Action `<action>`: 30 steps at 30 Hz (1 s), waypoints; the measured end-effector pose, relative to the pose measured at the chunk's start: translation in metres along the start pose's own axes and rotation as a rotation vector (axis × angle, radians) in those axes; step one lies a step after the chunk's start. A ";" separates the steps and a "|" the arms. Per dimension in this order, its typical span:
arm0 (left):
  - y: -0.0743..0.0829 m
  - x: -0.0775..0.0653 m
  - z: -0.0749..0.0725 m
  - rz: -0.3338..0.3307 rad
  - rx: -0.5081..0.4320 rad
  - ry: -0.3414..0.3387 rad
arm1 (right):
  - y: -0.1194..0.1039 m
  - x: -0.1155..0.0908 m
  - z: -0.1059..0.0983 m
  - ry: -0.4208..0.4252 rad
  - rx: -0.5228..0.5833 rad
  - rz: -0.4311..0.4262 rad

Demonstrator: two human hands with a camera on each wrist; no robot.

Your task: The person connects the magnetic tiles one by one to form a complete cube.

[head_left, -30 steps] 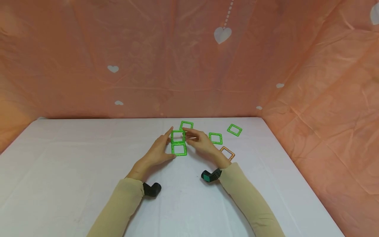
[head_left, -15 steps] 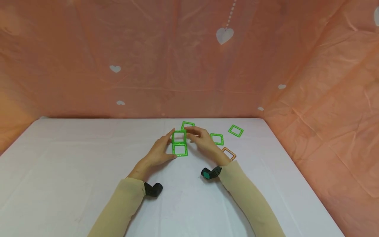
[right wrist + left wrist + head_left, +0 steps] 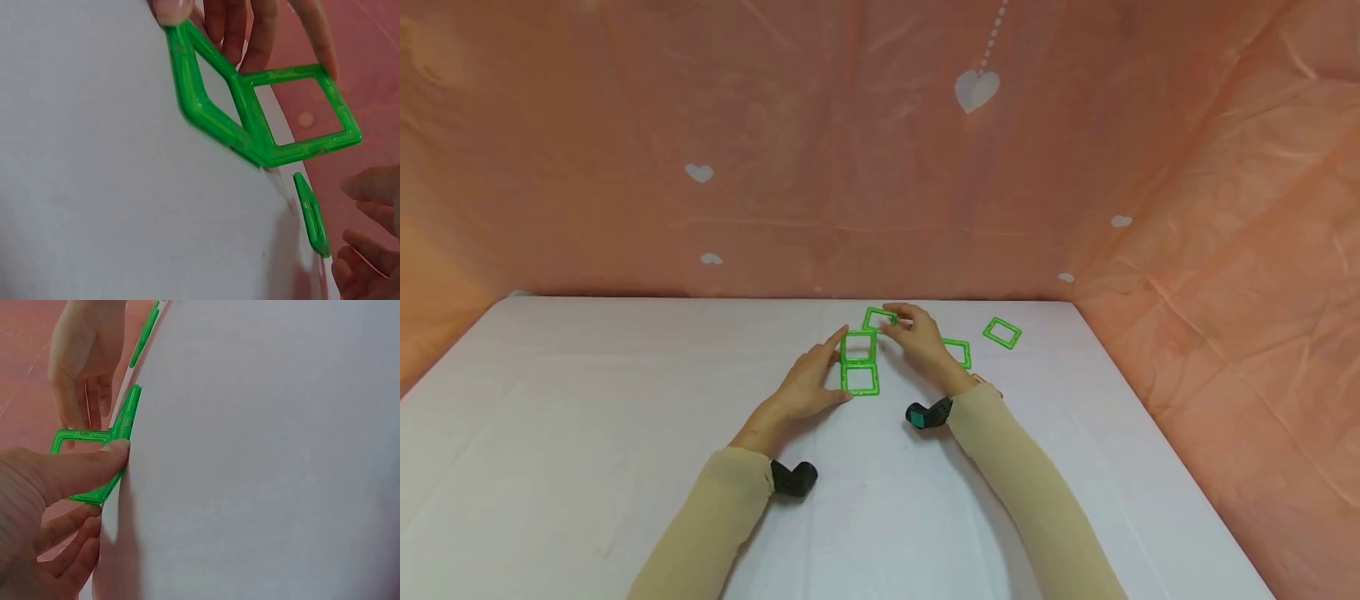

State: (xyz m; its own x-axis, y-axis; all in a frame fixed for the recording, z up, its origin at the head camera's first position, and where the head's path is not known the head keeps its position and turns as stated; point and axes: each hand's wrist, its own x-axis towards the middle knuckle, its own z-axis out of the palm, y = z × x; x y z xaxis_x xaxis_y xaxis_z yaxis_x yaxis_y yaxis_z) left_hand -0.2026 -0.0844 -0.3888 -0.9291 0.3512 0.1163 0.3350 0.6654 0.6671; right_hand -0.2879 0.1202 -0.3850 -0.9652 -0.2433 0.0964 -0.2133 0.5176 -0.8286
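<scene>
Two green square magnetic tiles meet along one edge in the head view. The flat tile (image 3: 860, 394) lies on the table, and the upright tile (image 3: 859, 333) rises from its far edge. My left hand (image 3: 805, 383) holds the pair from the left, thumb on the flat tile's near edge and a fingertip at the upright tile's top corner. Just behind them lies another green tile (image 3: 870, 318). My right hand (image 3: 919, 342) hovers by that rear tile, fingers bent; in the right wrist view its fingers (image 3: 369, 250) stand beside the tile (image 3: 314, 219) with a gap between.
Right of my right hand lie a partly hidden green tile (image 3: 958, 353) and a farther green tile (image 3: 1002, 332). An orange tile (image 3: 989, 382) is mostly covered by my right forearm. A white cloth covers the table (image 3: 625, 400); an orange curtain (image 3: 820, 167) hangs behind it.
My right hand has moved from beside the upright tile back to the rear green tile, its forearm now covering most of the orange tile. My left hand keeps its hold on the joined tiles.
</scene>
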 end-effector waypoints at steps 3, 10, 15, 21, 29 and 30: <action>0.000 0.000 0.001 -0.009 -0.001 -0.007 | 0.001 0.002 0.001 -0.009 -0.038 0.019; 0.000 0.000 0.001 -0.017 -0.005 -0.009 | 0.002 0.009 0.004 -0.051 -0.161 0.030; 0.000 -0.001 -0.001 -0.020 0.008 -0.006 | 0.003 0.011 0.007 -0.074 -0.268 -0.004; 0.000 -0.002 0.000 -0.022 0.012 -0.006 | 0.003 0.005 0.004 -0.041 -0.365 -0.027; 0.000 0.000 0.000 -0.019 0.016 -0.007 | 0.001 0.001 -0.007 -0.077 -0.483 -0.027; 0.000 0.000 -0.001 -0.018 0.016 -0.004 | 0.001 0.001 -0.008 -0.084 -0.481 -0.023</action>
State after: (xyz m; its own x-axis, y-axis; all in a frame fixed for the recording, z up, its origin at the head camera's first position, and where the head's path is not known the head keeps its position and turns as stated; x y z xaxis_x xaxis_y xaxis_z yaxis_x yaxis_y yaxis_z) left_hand -0.2023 -0.0847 -0.3882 -0.9343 0.3416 0.1017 0.3209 0.6820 0.6572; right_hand -0.2901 0.1266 -0.3814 -0.9480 -0.3142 0.0502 -0.2993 0.8271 -0.4757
